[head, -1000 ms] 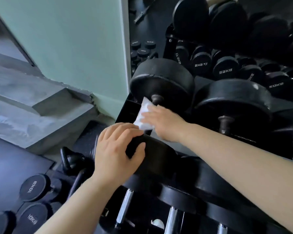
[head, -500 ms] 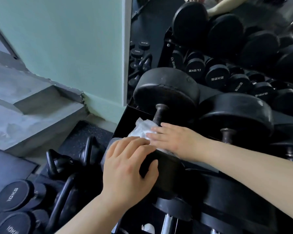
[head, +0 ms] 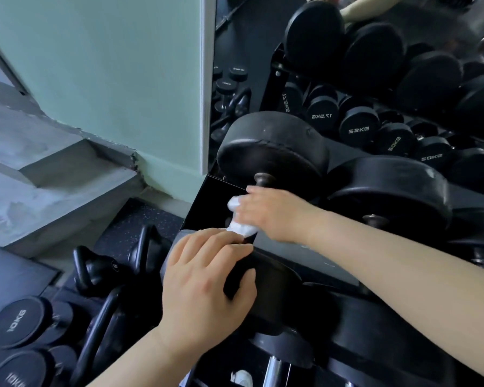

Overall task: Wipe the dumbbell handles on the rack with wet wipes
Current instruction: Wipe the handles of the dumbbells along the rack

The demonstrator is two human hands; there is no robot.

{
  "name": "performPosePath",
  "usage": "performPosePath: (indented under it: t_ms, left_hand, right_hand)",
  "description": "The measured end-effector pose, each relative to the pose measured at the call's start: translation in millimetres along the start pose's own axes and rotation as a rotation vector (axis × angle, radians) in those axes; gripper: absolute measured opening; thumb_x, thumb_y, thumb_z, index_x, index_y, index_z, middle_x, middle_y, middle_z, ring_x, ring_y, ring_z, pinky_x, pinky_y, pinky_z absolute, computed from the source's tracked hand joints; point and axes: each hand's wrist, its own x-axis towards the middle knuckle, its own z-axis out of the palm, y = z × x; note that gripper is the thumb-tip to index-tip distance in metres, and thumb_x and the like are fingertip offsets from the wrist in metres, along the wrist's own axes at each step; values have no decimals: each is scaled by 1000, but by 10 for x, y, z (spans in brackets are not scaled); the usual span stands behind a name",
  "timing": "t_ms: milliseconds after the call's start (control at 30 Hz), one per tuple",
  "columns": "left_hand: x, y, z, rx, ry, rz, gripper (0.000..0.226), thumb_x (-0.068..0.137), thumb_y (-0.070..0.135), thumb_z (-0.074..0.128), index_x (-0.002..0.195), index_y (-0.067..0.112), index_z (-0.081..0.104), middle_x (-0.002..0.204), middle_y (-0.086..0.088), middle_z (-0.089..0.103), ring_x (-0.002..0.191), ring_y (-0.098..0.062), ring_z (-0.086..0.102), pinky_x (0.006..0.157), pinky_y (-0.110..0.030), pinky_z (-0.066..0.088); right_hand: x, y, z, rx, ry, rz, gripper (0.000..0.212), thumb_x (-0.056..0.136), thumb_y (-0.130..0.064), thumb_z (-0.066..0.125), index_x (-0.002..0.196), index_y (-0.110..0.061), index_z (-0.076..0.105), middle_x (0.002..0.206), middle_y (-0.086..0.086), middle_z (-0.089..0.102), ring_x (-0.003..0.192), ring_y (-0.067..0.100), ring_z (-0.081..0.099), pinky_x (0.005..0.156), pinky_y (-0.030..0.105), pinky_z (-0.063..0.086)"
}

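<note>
A large black dumbbell lies at the left end of the rack's top tier; its far head (head: 274,148) shows and its handle (head: 264,178) runs toward me. My right hand (head: 271,213) is wrapped over the handle with a crumpled white wet wipe (head: 239,217) bunched under the fingers, hiding most of the bar. My left hand (head: 204,286) grips the near head (head: 266,291) of the same dumbbell, fingers over the top, thumb on its face.
More black dumbbells fill the rack to the right (head: 389,196), and a mirror behind shows others. Kettlebells (head: 101,266) and 10 kg dumbbells (head: 20,322) sit on the floor at lower left. Chrome handles (head: 273,370) show on the tier below. A green wall (head: 109,79) stands left.
My right hand slid back up the handle toward the far head, bunching the wipe tighter. My left hand stays on the near head.
</note>
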Motion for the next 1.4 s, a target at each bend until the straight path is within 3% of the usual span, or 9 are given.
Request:
performPosePath:
  t_ms: [167, 300, 467, 667, 833, 967, 1067, 1233, 1400]
  left_hand:
    - [-3, 0, -20, -2, -11, -7, 24, 73, 26, 52, 82, 13, 71, 91, 2, 69, 95, -14, 53, 95, -14, 27]
    - [-3, -9, -1, -5, 5, 0, 20, 74, 26, 52, 86, 18, 66, 90, 2, 69, 95, -15, 54, 94, -16, 29]
    - [1, 10, -7, 13, 0, -6, 24, 73, 25, 52, 81, 12, 71, 90, 2, 69, 95, -14, 53, 93, -16, 29]
    - [-12, -8, 3, -6, 3, 7, 19, 75, 27, 51, 91, 22, 58, 91, 2, 69, 96, -14, 53, 94, -16, 28]
    - [-10, -3, -4, -18, 7, 7, 18, 75, 29, 52, 91, 23, 57, 92, 2, 69, 96, -13, 54, 91, -19, 32]
    - [-13, -10, 4, -11, 4, 8, 18, 76, 30, 51, 93, 24, 54, 92, 3, 69, 96, -13, 54, 91, -20, 32]
    - [-16, -10, -1, -9, 0, 12, 18, 76, 29, 51, 92, 23, 55, 92, 3, 69, 96, -13, 53, 93, -16, 28]
    - [-1, -8, -3, -6, -4, 13, 19, 75, 29, 52, 90, 20, 61, 92, 3, 69, 97, -13, 52, 93, -16, 27]
    - [-4, -2, -4, 8, 8, 15, 22, 74, 28, 52, 84, 15, 67, 90, 1, 69, 96, -14, 52, 94, -16, 27]
  right_hand:
    - [-181, 117, 208, -35, 263, 196, 61, 66, 6, 34, 122, -8, 53, 128, 6, 58, 123, 21, 49, 104, 30, 39]
    - [-367, -79, 402, -47, 254, 50, 63, 68, 0, 29, 130, -10, 34, 132, 6, 54, 126, 20, 46, 112, 29, 4]
    - [-267, 119, 329, 3, 250, 256, 67, 62, 4, 24, 125, -12, 37, 122, 3, 62, 111, 20, 60, 106, 29, 27]
    - [-354, -91, 284, 33, 230, 52, 64, 64, 0, 27, 119, -14, 57, 117, 2, 65, 109, 18, 61, 105, 30, 28]
    - [-292, 133, 300, 81, 300, 255, 65, 61, 3, 24, 124, -10, 38, 119, 7, 64, 116, 24, 54, 111, 29, 11]
    - [-264, -155, 353, 85, 411, 33, 58, 62, -2, 36, 117, -13, 52, 111, 2, 68, 104, 19, 64, 91, 30, 47]
    - [-310, -136, 182, 366, 427, 87, 51, 65, -1, 32, 101, -6, 68, 107, 9, 69, 99, 25, 66, 80, 40, 56]
    - [-657, 82, 1, 1238, 169, 809, 23, 84, 2, 40, 93, -1, 62, 97, 20, 64, 87, 19, 53, 74, 30, 42]
    - [-916, 59, 126, 1738, 160, 1123, 25, 89, 5, 35, 106, -6, 50, 103, 16, 61, 79, 26, 64, 71, 32, 55]
